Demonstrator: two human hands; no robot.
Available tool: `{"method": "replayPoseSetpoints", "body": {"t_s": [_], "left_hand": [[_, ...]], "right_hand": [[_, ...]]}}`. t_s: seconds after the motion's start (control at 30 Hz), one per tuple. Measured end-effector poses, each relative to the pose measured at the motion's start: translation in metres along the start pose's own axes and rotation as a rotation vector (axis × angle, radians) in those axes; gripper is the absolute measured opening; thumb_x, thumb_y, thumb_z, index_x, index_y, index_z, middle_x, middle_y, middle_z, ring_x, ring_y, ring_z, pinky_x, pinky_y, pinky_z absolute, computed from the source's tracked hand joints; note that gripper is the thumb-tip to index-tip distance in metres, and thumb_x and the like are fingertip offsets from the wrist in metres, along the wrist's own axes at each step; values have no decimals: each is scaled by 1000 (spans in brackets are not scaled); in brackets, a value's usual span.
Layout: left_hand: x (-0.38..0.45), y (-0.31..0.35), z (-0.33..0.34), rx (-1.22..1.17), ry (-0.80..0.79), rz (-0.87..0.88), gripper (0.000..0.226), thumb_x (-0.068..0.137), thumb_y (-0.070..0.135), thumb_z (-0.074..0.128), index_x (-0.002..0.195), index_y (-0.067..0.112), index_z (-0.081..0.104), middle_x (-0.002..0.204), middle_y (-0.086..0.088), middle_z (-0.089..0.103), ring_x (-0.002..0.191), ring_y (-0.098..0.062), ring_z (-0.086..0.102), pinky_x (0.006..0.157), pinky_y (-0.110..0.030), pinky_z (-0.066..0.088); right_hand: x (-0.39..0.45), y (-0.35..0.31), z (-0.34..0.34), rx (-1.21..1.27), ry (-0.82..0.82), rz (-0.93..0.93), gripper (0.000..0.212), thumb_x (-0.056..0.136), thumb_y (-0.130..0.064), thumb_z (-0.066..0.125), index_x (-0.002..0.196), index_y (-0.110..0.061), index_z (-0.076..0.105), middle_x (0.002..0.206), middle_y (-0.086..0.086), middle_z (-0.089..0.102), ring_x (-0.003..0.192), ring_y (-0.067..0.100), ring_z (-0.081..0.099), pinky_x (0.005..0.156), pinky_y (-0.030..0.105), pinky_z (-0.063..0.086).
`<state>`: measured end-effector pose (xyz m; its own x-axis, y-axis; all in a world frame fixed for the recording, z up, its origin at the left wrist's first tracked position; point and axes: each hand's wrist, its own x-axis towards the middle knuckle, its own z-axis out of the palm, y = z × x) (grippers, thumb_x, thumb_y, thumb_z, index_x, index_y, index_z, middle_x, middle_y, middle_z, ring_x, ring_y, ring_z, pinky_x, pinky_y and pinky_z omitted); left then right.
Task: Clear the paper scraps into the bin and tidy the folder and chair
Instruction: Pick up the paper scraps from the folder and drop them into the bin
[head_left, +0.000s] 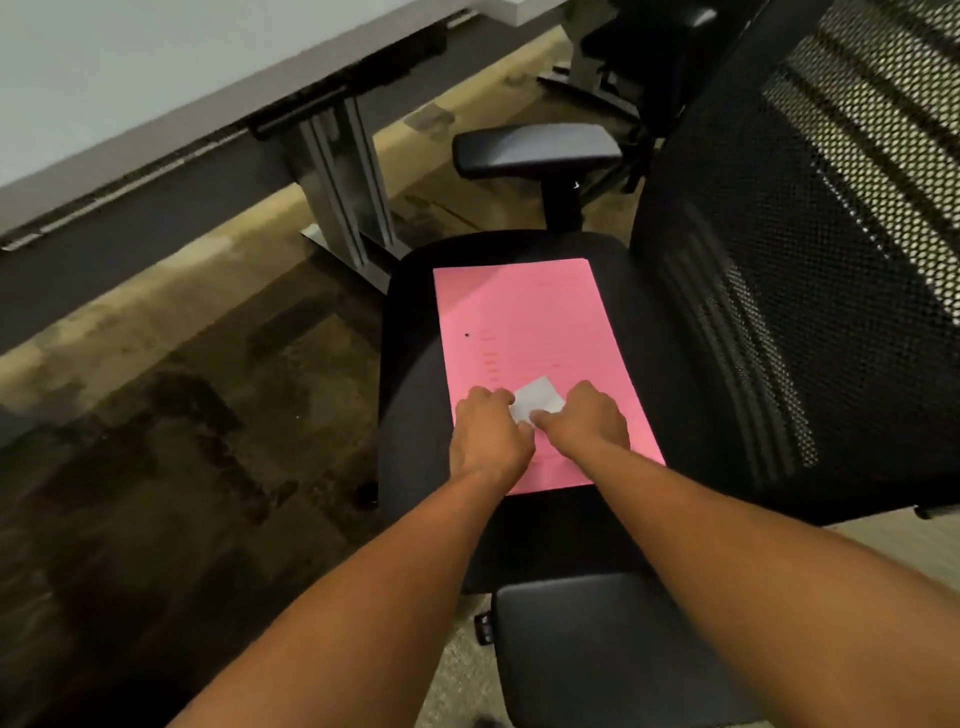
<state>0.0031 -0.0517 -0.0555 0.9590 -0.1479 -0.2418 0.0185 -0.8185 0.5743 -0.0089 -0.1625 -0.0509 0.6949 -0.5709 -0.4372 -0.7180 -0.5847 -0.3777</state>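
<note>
A pink folder (524, 332) lies flat on the seat of a black office chair (410, 322). A white paper scrap (537, 396) rests on the near part of the folder. My left hand (488, 436) and my right hand (587, 421) are side by side on the folder, fingers curled around the scrap's near edges and touching it. Both hands cover part of the scrap and the folder's near end. No bin is in view.
The chair's mesh back (810, 260) rises at the right, one armrest (535, 148) at the far side and another (597, 644) close to me. A grey desk (156, 104) on a metal leg (343, 176) stands at the left. Another chair's base (613, 67) sits beyond.
</note>
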Motion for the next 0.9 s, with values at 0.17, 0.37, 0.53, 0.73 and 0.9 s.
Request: {"method": "replayPoseSetpoints", "body": {"t_s": [0.17,0.37,0.53,0.73,0.9], "left_hand": [[6,-4,7,28,19,-4,46,85,26,63,129,17,53,126,-4,47,109,-24,53,89,-41,53],[12,-9,0,10,51,-13,49,89,32,57,135,18,47,129,-5,47,115,-24,50,90,-39,49],[12,-18,-15,-94,101,24,28,91,28,55,115,16,65,110,-3,64,93,-19,61,69,-30,52],[-4,-53,-50,-250,164,5,18,93,27,53,93,17,67,89,3,68,76,-12,61,63,-26,49],[-33,-123,-84,-338,265,-121,14,92,30,57,88,21,67,84,7,67,76,-8,62,64,-22,48]], "right_hand": [[8,-1,9,6,2,23,51,81,-41,75,117,-13,55,115,10,63,99,30,63,66,33,44],[13,5,11,73,7,-94,24,90,-31,66,105,-12,66,106,7,70,87,24,62,67,30,44],[-1,-6,11,186,-9,-270,16,90,-27,65,103,-17,65,100,2,68,83,19,57,62,27,38],[-29,-43,24,227,-39,-386,21,90,-27,65,107,-14,65,104,5,68,88,22,60,70,29,42],[-71,-86,65,183,-133,-524,17,90,-24,67,103,-15,64,109,4,67,92,20,62,67,23,43]]}}
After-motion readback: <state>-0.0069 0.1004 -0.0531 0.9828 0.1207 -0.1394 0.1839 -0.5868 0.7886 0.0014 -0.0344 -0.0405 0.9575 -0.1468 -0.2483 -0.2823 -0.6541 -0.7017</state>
